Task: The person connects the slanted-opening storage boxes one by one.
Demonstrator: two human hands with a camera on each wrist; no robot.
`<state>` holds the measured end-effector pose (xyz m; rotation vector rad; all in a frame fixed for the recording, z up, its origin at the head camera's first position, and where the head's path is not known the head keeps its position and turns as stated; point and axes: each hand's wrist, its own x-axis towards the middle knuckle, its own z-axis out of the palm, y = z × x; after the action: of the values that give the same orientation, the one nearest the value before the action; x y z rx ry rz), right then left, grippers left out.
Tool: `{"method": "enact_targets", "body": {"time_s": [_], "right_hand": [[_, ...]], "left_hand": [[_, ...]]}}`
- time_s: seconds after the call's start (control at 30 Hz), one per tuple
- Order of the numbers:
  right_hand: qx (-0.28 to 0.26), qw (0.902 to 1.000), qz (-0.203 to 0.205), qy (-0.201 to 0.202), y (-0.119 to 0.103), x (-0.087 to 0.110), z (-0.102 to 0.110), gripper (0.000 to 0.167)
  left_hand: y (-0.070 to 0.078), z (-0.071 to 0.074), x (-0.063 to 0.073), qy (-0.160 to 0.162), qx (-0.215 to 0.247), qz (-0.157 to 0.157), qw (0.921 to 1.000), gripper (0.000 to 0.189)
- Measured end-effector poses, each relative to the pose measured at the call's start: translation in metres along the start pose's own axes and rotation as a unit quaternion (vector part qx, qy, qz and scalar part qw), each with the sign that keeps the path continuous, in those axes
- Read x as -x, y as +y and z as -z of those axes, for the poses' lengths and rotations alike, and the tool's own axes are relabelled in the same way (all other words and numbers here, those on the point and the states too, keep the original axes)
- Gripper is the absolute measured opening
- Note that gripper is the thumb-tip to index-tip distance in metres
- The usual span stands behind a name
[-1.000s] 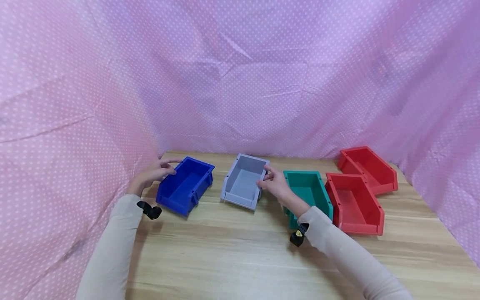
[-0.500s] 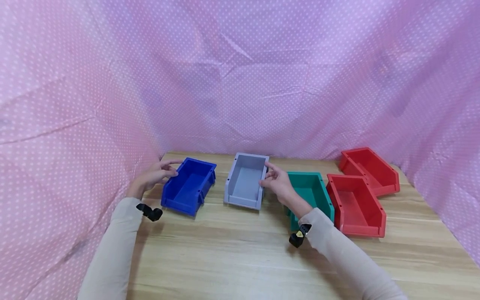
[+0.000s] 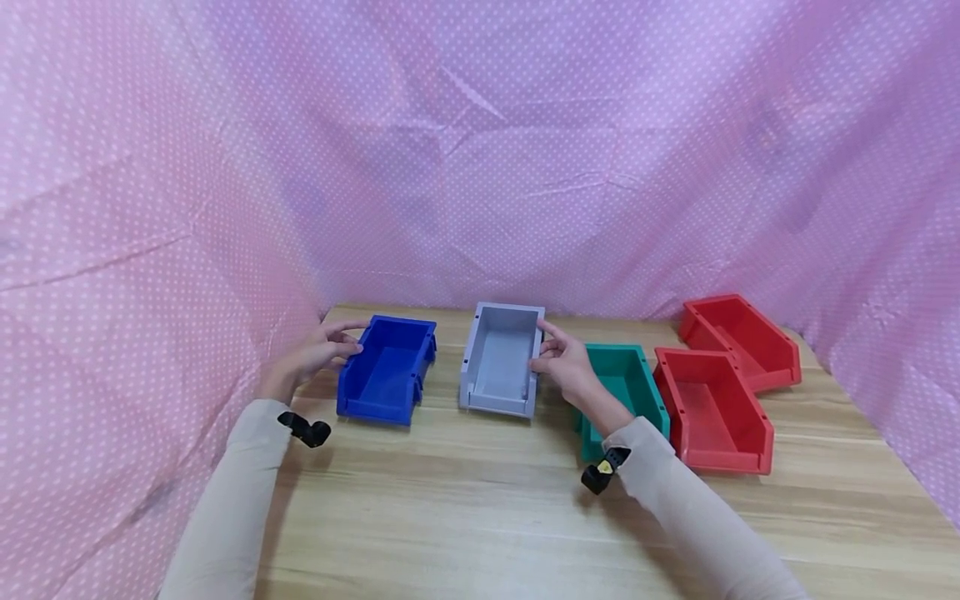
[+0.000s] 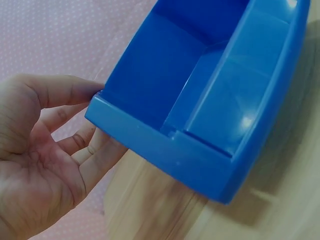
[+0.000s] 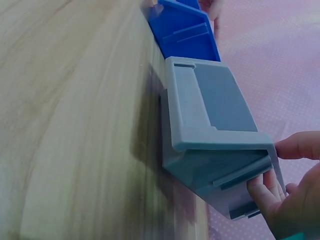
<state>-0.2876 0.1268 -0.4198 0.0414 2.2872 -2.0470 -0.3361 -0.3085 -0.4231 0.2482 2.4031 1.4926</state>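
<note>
In the head view my left hand (image 3: 318, 354) pinches the left rim of a blue plastic storage bin (image 3: 386, 367). The left wrist view shows the thumb at the rim of the blue bin (image 4: 170, 145) and the other fingers against its outer side. A grey storage bin (image 3: 501, 358) stands to its right, and my right hand (image 3: 566, 367) pinches that bin's right rim. From the right wrist, the thumb lies on top of the grey bin's rim (image 5: 220, 137), with fingers under it. Both bins face me with their low fronts.
Right of the grey bin, a green bin (image 3: 618, 383) sits partly under my right forearm. Beside it stand a red bin (image 3: 708, 408) and another red bin (image 3: 742, 342) behind. All rest on a wooden table (image 3: 450, 508). A pink dotted cloth (image 3: 525, 167) hangs around the back and sides.
The blue bin has turned straighter and shifted slightly right with my left hand. My right hand has turned the grey bin straighter too, moving it a little right.
</note>
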Motion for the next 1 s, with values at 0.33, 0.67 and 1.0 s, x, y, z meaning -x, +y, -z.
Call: {"method": "enact_targets", "body": {"time_s": [0.33,0.67,1.0], "right_hand": [[-0.027,0.9996,0.005,-0.009,-0.015,-0.003,0.02,0.082],[-0.029,0.9964,0.052,-0.061,-0.039,-0.01,0.039,0.08],[-0.068,0.9937,0.037,-0.082,-0.051,-0.02,0.038,0.076]], "left_hand": [[-0.003,-0.01,-0.002,0.03,0.013,-0.013,0.9994,0.061],[-0.004,-0.021,-0.005,0.05,0.029,0.009,0.9983,0.063],[-0.006,-0.02,-0.006,0.032,0.053,0.013,0.998,0.066]]}}
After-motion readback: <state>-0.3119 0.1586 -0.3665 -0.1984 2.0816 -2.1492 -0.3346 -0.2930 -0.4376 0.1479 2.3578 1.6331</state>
